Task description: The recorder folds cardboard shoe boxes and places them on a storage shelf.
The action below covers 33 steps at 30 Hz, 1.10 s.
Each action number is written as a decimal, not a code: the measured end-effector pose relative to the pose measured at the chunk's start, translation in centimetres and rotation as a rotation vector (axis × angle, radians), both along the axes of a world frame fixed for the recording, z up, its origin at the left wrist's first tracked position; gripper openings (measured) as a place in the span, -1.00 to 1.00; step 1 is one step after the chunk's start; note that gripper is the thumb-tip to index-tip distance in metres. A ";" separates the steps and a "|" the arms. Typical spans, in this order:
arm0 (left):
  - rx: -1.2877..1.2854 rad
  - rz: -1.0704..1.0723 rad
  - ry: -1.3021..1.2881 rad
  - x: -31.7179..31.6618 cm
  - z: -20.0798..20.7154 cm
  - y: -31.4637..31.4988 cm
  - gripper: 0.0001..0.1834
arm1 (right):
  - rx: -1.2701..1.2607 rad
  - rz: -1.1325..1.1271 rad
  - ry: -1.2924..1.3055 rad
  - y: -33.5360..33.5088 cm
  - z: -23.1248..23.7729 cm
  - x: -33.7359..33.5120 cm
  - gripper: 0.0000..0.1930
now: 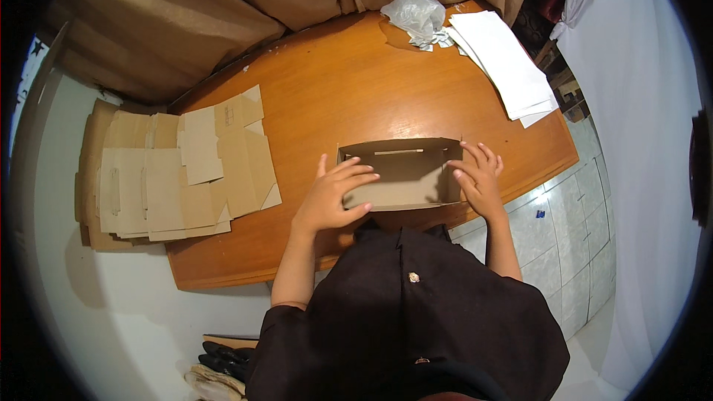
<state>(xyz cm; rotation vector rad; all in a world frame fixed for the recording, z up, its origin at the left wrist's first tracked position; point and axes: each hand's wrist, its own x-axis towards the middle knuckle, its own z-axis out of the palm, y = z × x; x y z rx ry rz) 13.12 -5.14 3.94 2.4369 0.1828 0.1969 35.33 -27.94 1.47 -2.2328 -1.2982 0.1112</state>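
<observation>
An open-topped brown cardboard box [405,197] stands at the near edge of the wooden table, right in front of me. Its inside shows, with a pale narrow slot in the far wall. My left hand [330,194] lies across the left end of the box, fingers stretched over the rim and thumb apart near the front corner. At the right end, my right hand [479,174] has its fingers spread, with the index finger and thumb at the right wall's rim. Neither hand is closed around the cardboard.
Flat cardboard blanks [167,171] lie in an overlapping stack at the table's left. White paper sheets [505,63] and a clear plastic bag [416,15] with small white pieces sit at the far right. Brown curtain [171,15] hangs behind the wooden table [319,82]. White cloth [631,104] hangs at right.
</observation>
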 end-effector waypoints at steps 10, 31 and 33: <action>0.221 0.349 0.152 -0.5 -2.2 1.1 -0.21 | 0.235 -0.162 0.111 -1.6 -1.2 1.3 -0.64; 0.231 0.552 -0.555 1.3 -7.6 -1.1 -0.25 | 0.355 -0.024 0.000 5.0 -2.9 0.1 -0.76; 0.177 0.656 -0.620 1.5 -8.0 -1.4 -0.20 | 0.341 -0.045 0.016 5.4 -3.3 0.7 -0.77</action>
